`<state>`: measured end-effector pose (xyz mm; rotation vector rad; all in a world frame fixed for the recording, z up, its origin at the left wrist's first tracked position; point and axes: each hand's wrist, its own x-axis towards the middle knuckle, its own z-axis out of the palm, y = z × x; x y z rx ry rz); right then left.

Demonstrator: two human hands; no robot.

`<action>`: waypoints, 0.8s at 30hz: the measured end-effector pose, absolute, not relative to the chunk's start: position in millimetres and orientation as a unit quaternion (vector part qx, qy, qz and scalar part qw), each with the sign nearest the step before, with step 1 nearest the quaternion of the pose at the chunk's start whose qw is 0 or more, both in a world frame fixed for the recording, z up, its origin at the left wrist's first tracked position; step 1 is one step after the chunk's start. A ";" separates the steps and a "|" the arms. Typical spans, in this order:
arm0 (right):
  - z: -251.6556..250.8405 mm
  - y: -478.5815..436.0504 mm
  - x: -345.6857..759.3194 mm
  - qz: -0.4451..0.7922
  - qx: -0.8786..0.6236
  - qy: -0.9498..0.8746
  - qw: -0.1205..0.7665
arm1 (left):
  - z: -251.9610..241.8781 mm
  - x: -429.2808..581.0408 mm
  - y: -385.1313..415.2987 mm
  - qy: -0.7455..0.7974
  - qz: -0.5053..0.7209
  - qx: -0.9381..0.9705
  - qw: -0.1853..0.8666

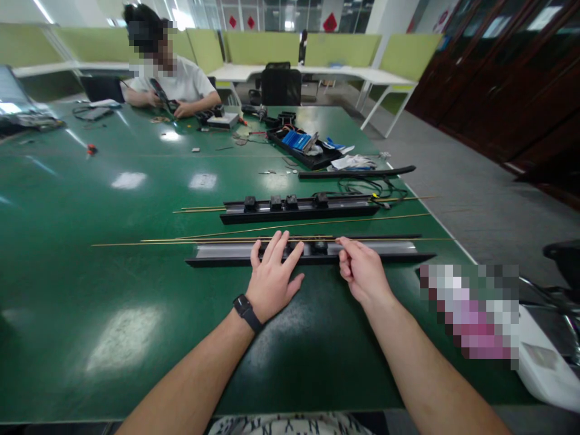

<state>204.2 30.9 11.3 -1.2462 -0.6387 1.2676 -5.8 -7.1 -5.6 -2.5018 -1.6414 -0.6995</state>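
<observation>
Across the green table in front of me lies a long black channel (226, 261) with a pale inner strip and small black blocks (319, 246) in it. My left hand (274, 275), with a watch (244, 309) at the wrist, rests on the channel, fingers spread. Thin brass-coloured rods (158, 241) run along the channel's far edge, under or just beyond those fingertips. At the channel's right half, my right hand (362, 266) pinches the end of a thin rod between thumb and forefinger. Behind it stands a second black channel (294, 214) with several black blocks.
A black tray (312, 162) of blue parts sits farther back, near white gloves (353, 163), a black strip (357, 174) and coiled cables (385, 188). Across the green table (136, 338), a person (181, 84) holds a dark tool. At right stands a white object (548, 368).
</observation>
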 end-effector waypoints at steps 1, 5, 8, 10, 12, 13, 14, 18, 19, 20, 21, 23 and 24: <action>11.3 31.1 204.2 0.544 -0.535 -0.273 0.586 | -5.4 -5.9 -7.2 -0.533 -0.226 -0.814 0.035; 11.8 31.1 204.1 0.542 -0.537 -0.273 0.586 | -4.6 -6.3 -7.4 -0.534 -0.224 -0.814 0.035; 12.0 30.9 204.1 0.543 -0.537 -0.273 0.585 | -4.5 -6.6 -7.1 -0.532 -0.224 -0.816 0.031; 11.9 31.0 204.1 0.541 -0.538 -0.274 0.586 | -4.3 -6.7 -6.8 -0.532 -0.223 -0.816 0.029; 11.6 31.3 204.2 0.537 -0.540 -0.275 0.586 | -4.1 -6.7 -6.7 -0.533 -0.222 -0.816 0.027; 11.5 31.5 204.3 0.536 -0.542 -0.275 0.585 | -3.9 -6.7 -6.7 -0.534 -0.221 -0.816 0.025; 11.4 31.6 204.4 0.535 -0.543 -0.275 0.585 | -3.8 -6.8 -6.8 -0.535 -0.220 -0.815 0.024; 11.5 31.4 204.6 0.537 -0.546 -0.275 0.582 | -3.9 -6.8 -6.7 -0.534 -0.218 -0.817 0.022; 11.8 31.2 204.5 0.537 -0.546 -0.275 0.582 | -4.0 -6.8 -6.7 -0.534 -0.219 -0.817 0.023; 12.1 30.9 204.3 0.538 -0.545 -0.276 0.582 | -4.1 -6.8 -6.6 -0.534 -0.219 -0.816 0.024; 12.6 30.7 204.1 0.538 -0.544 -0.276 0.582 | -4.2 -6.8 -6.6 -0.534 -0.220 -0.816 0.025; 13.9 30.3 203.6 0.539 -0.543 -0.277 0.582 | -4.3 -6.7 -6.5 -0.535 -0.219 -0.816 0.026; 14.6 30.2 203.3 0.538 -0.545 -0.276 0.581 | -4.3 -6.7 -6.4 -0.535 -0.217 -0.816 0.026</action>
